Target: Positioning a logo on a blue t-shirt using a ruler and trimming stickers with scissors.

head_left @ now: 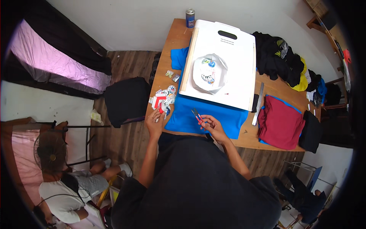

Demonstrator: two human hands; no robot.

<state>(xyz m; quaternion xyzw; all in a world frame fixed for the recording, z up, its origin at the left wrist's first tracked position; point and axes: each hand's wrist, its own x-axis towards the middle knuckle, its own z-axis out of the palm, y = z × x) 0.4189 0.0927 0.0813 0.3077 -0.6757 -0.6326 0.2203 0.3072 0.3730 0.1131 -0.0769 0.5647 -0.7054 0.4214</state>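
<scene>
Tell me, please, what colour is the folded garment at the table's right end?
The folded garment is dark red, seen in the head view.

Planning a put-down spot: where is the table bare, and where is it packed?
Bare wood lies between the white board and the maroon folded cloth; more lies left of the spray can. Blue cloth before the right hand is open. It is crowded at the sticker pile near the left hand.

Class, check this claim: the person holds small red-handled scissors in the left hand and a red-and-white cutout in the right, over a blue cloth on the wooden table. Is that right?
Not quite: the hands are swapped. The head view shows the red-handled scissors in the right hand and the red-and-white cutout in the left hand. The blue cloth on the wooden table is as stated.
</scene>
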